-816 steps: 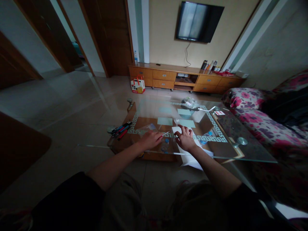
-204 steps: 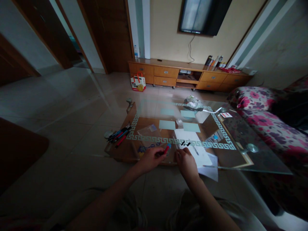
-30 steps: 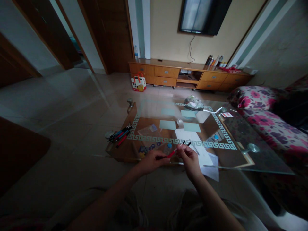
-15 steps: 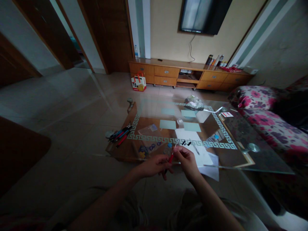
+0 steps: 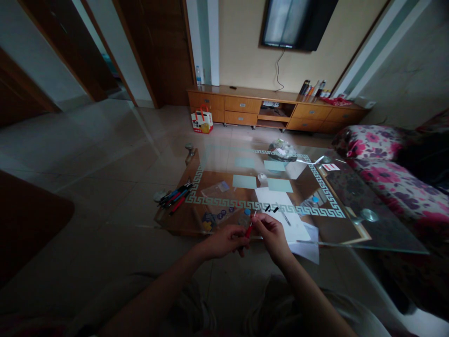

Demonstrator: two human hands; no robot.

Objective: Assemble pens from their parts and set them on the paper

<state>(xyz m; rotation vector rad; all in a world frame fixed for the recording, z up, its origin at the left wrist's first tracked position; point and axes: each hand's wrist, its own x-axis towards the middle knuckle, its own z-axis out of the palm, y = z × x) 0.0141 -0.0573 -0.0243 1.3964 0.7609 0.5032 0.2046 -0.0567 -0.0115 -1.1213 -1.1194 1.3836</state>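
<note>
Red pen (image 5: 249,231): at glass table (image 5: 386,236)'s near edge, pinched between left hand (image 5: 224,241) and, at its slim tip, right hand (image 5: 272,230). Step judged: fitting or separating parts; which, cannot tell. Next move calls for steady alignment. Beyond: two black caps (image 5: 267,208).

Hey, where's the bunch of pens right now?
In the head view, the bunch of pens lies left of centre on the glass table, by the near left corner of its patterned border, farther left than your left hand.
</note>
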